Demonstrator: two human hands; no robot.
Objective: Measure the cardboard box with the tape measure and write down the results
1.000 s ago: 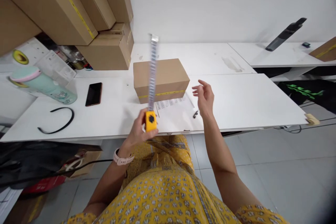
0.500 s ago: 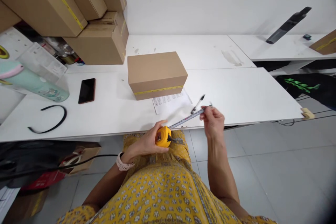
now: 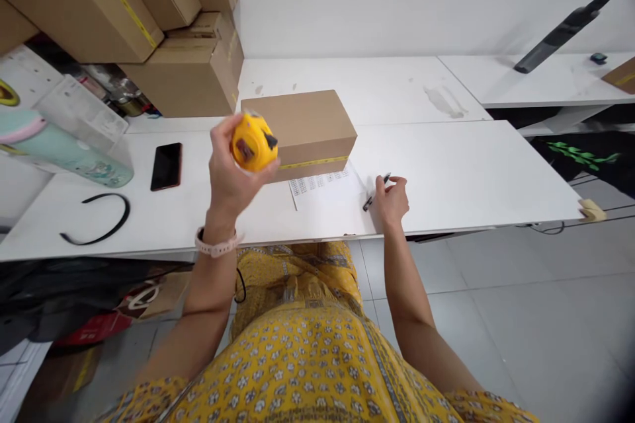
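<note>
My left hand (image 3: 232, 168) is wrapped round a yellow tape measure (image 3: 255, 143), raised in front of the left part of a closed cardboard box (image 3: 300, 119). No blade shows out of the tape measure's case. Over the white table, my right hand (image 3: 393, 201) has its fingers closed on a pen (image 3: 369, 203), whose dark end points down to the left at the tabletop. A printed sheet of paper (image 3: 325, 190) lies partly under the box, to the left of the pen.
A phone (image 3: 167, 166), a black headband (image 3: 122, 218) and a mint bottle (image 3: 74, 149) are on the left of the table (image 3: 461, 178). Cardboard boxes (image 3: 183, 79) are stacked at the back left. A dark upright object (image 3: 555, 36) stands at the back right.
The tape blade has gone back into its case. My left hand has lifted the tape measure up and left. My right hand has let go of the blade and taken hold of the pen.
</note>
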